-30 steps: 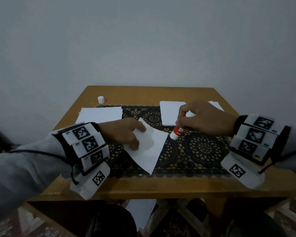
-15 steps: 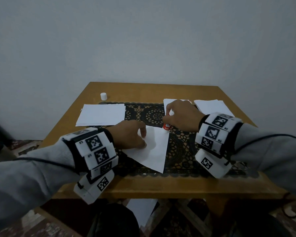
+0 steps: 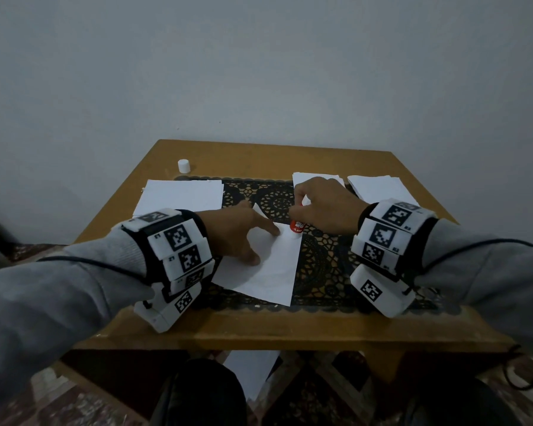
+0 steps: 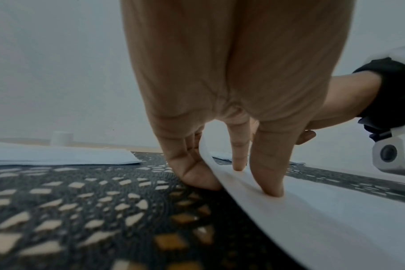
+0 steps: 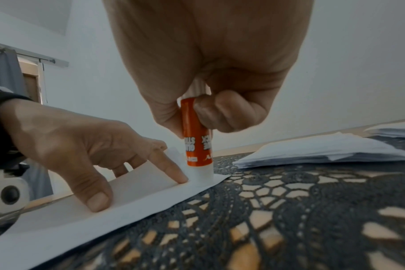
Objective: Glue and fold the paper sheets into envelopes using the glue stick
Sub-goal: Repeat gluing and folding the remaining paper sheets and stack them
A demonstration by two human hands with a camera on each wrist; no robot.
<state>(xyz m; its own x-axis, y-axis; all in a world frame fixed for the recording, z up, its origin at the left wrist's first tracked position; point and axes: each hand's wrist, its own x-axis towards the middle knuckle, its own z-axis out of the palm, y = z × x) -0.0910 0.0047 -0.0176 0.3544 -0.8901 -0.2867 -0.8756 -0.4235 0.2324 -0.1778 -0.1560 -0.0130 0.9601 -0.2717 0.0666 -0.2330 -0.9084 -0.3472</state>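
A white paper sheet (image 3: pixel 271 269) lies askew on the dark lace mat (image 3: pixel 323 265). My left hand (image 3: pixel 256 241) presses it flat with spread, straight fingers; the index fingertip (image 5: pixel 177 176) and thumb are down on the paper. My right hand (image 3: pixel 303 210) grips the red glue stick (image 3: pixel 296 225) upright, its white tip touching the sheet's far right edge just beside my left index finger. In the right wrist view the glue stick (image 5: pixel 195 144) stands tip-down on the sheet (image 5: pixel 104 210). In the left wrist view, fingers (image 4: pixel 271 173) bear on the paper (image 4: pixel 324 219), whose far corner curls up.
The white glue cap (image 3: pixel 183 166) stands at the table's far left. A stack of sheets (image 3: pixel 179 195) lies left of the mat, and two more stacks (image 3: pixel 379 187) lie at the far right. The wooden table (image 3: pixel 259 330) has a bare front strip. A sheet lies on the floor below.
My right hand has carried the glue stick left and turned it upright, its tip now down on the sheet's far right edge. My left hand has spread its fingers towards it.
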